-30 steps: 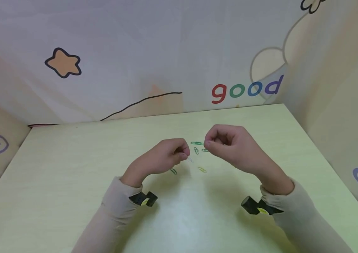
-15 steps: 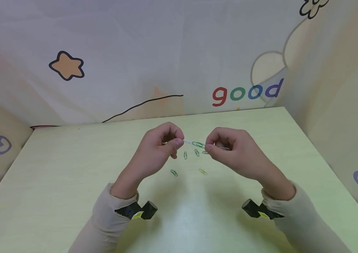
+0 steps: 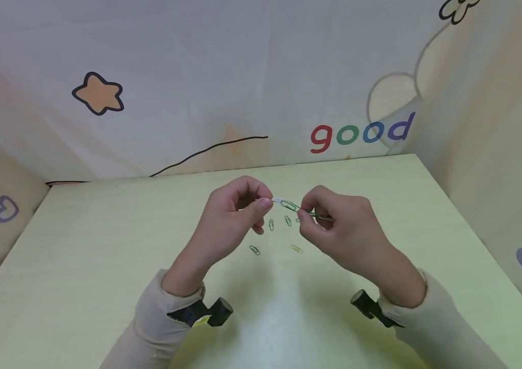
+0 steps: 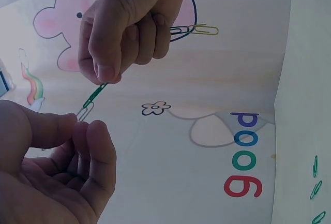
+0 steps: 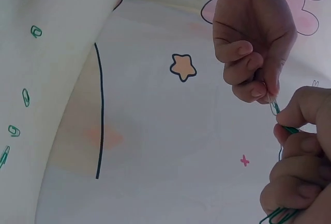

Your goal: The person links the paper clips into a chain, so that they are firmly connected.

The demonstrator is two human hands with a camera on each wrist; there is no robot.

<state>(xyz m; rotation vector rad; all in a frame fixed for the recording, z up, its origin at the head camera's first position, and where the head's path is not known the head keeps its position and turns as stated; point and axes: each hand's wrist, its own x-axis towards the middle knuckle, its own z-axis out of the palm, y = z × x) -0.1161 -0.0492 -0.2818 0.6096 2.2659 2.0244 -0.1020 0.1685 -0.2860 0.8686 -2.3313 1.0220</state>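
My left hand (image 3: 224,225) pinches a white paper clip (image 4: 86,112) between thumb and fingertips, above the table. Facing it, my right hand (image 3: 348,233) pinches a green paper clip (image 3: 289,205) between thumb and index finger. The near ends of the white and green clips meet and overlap in the left wrist view. More clips trail from behind the right fingers: another green paper clip (image 4: 179,30) joined to a yellow paper clip (image 4: 207,29). The part of this chain inside the right hand is hidden.
Below the hands, several loose green paper clips lie on the pale table (image 3: 104,266), one (image 3: 254,250) nearer me. A loose yellow paper clip (image 3: 296,248) is close by. A printed cloth backdrop (image 3: 196,77) stands along the table's back and sides.
My left hand has risen from low over the table to meet the right hand, bringing the white paper clip against the green one. The right hand has tilted slightly.
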